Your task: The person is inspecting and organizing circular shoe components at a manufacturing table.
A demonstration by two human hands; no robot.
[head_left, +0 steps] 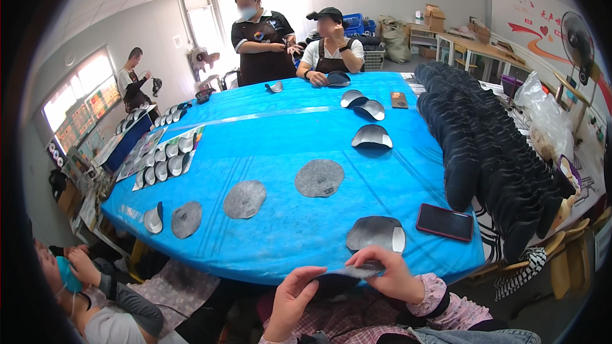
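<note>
Both of my hands hold a dark, curved, pad-like piece (334,283) just off the near table edge. My left hand (296,295) pinches its left end between thumb and fingers. My right hand (394,275) grips its right end, where a greyer patch shows; the fingers hide part of it. Beyond my hands, on the blue-covered table (274,242), lies a similar dark curved pad (375,234) with a white strip at its right side. Flat, roundish grey felt pieces (245,199) lie farther out to the left.
A phone (444,222) lies on the right, near tall stacks of black curved pads (472,134). More curved pads (371,136) are on the far half, others in rows on a printed sheet (167,164). Two people are at the far side; another person (121,312) sits at left.
</note>
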